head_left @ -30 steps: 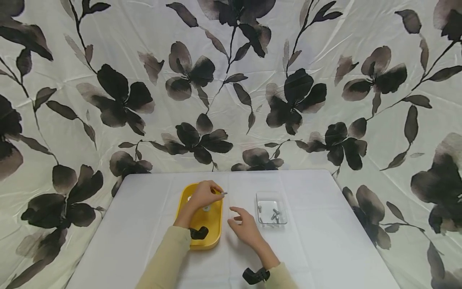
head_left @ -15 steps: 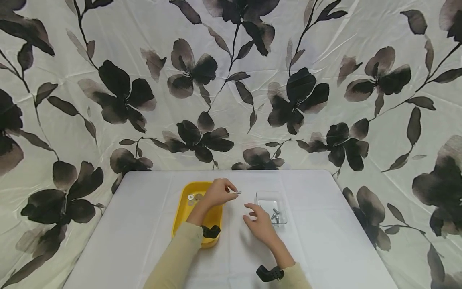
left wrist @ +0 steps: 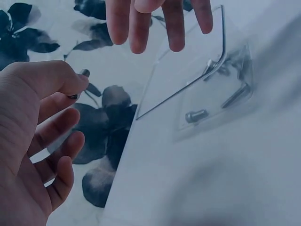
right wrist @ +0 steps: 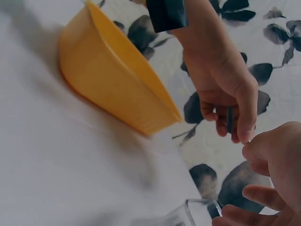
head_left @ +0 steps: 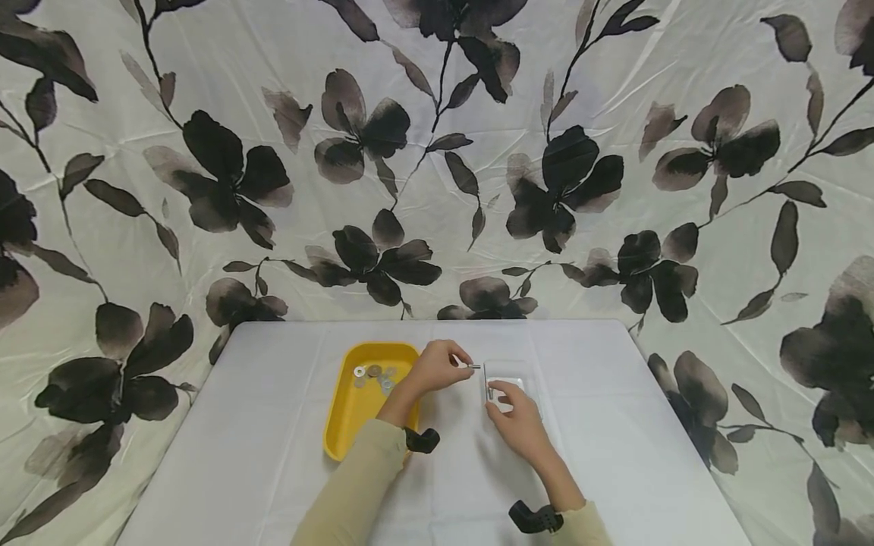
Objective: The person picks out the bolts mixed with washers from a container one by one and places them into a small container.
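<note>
Between thumb and index finger my left hand pinches a small silver bolt, its end poking out to the right. In the left wrist view the bolt shows at the fingertips of the left hand. My right hand hovers over the clear plastic box, thumb and fingers apart and loosely bent. Its fingers hang above the box in the left wrist view. Several bolts lie inside the box; the right hand hides most of them in the head view.
A yellow tray stands left of the box, with several washers of differing sizes in its far half. The white tabletop ends at a floral cloth behind it.
The left hand has carried the bolt rightward from over the yellow tray to the clear box's left side. The right hand has also shifted right, now over the box. The washers are uncovered.
</note>
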A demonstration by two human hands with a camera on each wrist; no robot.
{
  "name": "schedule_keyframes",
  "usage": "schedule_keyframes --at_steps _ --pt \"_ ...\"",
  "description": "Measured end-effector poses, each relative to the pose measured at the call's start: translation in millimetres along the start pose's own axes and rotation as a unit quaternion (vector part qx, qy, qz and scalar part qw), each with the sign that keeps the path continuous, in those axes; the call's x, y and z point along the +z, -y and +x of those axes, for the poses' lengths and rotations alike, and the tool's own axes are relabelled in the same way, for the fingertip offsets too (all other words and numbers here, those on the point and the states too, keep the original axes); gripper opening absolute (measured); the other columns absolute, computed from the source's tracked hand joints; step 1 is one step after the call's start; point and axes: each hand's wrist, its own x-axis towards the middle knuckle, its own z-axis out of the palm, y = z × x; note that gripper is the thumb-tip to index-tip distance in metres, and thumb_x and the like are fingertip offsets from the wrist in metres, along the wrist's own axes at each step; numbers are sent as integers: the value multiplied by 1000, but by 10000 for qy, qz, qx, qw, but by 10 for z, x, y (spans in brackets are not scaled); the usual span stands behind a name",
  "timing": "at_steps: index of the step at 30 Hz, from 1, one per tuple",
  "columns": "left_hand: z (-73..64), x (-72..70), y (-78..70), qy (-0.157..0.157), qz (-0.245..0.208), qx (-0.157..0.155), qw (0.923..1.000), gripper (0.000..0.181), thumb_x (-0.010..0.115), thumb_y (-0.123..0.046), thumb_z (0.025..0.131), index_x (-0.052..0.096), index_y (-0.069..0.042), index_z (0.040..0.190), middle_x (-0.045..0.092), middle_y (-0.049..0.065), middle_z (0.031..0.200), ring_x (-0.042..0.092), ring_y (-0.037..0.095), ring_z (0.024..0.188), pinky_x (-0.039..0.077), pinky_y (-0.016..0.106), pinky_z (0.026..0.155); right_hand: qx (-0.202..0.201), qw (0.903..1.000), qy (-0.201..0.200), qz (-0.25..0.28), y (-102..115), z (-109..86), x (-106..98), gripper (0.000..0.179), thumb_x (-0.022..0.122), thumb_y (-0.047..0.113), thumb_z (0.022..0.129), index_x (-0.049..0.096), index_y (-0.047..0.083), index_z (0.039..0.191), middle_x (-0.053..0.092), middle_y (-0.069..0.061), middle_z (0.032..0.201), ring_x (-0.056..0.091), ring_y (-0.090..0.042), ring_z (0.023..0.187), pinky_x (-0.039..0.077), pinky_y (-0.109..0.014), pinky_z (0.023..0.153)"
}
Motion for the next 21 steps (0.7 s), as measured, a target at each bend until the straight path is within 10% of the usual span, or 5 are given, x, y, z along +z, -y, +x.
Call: schedule_keyframes --at_steps 21 --pt "68 511 -232 71 -426 38 9991 11 79 -21 79 78 -13 87 68 -3 85 55 9 69 47 23 57 867 9936 -589 -413 -329 -103 -396 33 66 13 91 62 5 123 57 -20 128 61 -39 108 56 -40 77"
